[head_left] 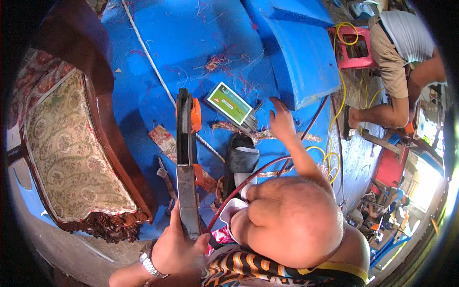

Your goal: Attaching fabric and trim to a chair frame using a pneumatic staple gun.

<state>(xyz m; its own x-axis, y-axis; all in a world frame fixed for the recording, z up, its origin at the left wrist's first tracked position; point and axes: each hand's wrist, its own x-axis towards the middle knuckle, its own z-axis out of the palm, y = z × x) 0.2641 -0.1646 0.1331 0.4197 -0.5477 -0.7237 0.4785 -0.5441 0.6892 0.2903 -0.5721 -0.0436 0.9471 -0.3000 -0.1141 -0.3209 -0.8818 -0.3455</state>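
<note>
In the head view, the left hand, at 7 o'clock, pinches the lower end of a black-and-orange staple gun, at 9, between thumb and forefinger. At 2, the right hand has its fingers loosely spread beside a green-topped box, at 12; metal strips show at its 4-o'clock end, its interior hidden.

A: What kinda place?
B: Upholstery wkshp, prob. Carved-wood furniture piece w/ patterned fabric at left; fabric scraps & loose threads on blue sheeting.
A: Any tools/supplies?
B: Yep: black-and-orange tool, green-labelled box w/ metal strips, dark red hose.
A: Others there?
B: Yes, ppl amid clutter in bkgd.
</note>
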